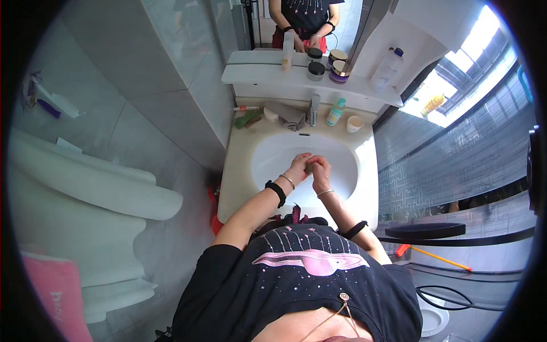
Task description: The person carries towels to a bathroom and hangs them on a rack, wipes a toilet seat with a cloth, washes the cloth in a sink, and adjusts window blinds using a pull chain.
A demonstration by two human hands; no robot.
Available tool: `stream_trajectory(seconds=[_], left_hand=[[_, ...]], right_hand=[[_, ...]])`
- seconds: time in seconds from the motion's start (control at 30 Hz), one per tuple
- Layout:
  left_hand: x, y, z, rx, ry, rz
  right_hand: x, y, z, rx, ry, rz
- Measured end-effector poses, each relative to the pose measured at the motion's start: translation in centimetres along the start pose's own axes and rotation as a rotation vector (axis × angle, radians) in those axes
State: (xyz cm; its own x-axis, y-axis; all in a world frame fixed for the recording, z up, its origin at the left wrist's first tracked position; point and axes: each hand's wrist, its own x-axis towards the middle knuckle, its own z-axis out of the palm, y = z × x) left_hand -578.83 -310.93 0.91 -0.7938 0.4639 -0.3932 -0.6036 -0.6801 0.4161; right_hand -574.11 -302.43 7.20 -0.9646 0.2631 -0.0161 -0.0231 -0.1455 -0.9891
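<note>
Jars and a blue-capped bottle on a white shelf, pink cloth lower left

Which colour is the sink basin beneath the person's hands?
White; the basin shows best in the head view.

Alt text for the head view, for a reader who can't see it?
A person's left hand and right hand meet over a white basin, a small dull object, unclear in kind, between them. Behind are a grey faucet, grey cloth and teal-capped bottle, below a white shelf holding jars.
</note>
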Motion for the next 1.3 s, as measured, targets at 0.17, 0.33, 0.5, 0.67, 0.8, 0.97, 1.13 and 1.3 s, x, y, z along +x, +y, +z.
stream_trajectory(seconds=[0.17, 0.33, 0.5, 0.67, 0.8, 0.97, 1.13, 1.3], left_hand=[[-1.5, 2.8, 1.9, 0.165, -0.275, -0.160], [-2.9, 4.1, 3.1, 0.484, -0.473, -0.393], [-1.3, 3.5, 3.1, 0.683, -0.497, -0.465], [-0.7, 2.0, 2.7, 1.177, -0.560, -0.371], [-0.4, 0.2, 3.4, 1.412, -0.714, -0.242], [-0.2, -1.8, 3.1, 1.712, -0.581, -0.106], [0.7, -3.0, 2.2, 1.841, -0.490, -0.018], [0.6, -2.8, 2.6, 1.974, -0.538, 0.151]], right_hand=[[-0.4, -1.9, -0.9, -0.455, -0.339, -0.449], [-0.8, -2.3, -1.6, -0.658, -0.697, -0.924], [-2.1, -1.5, -2.2, -0.923, -0.908, -1.074], [-2.8, -0.6, -1.7, -1.119, -1.035, -1.296], [-2.9, 3.2, -2.4, -1.229, -1.101, -1.230], [-3.8, 3.8, -2.2, -1.497, -1.130, -1.217], [-3.4, 7.3, -1.9, -1.608, -1.225, -1.052], [-2.8, 9.3, -1.9, -1.414, -1.145, -0.865]])
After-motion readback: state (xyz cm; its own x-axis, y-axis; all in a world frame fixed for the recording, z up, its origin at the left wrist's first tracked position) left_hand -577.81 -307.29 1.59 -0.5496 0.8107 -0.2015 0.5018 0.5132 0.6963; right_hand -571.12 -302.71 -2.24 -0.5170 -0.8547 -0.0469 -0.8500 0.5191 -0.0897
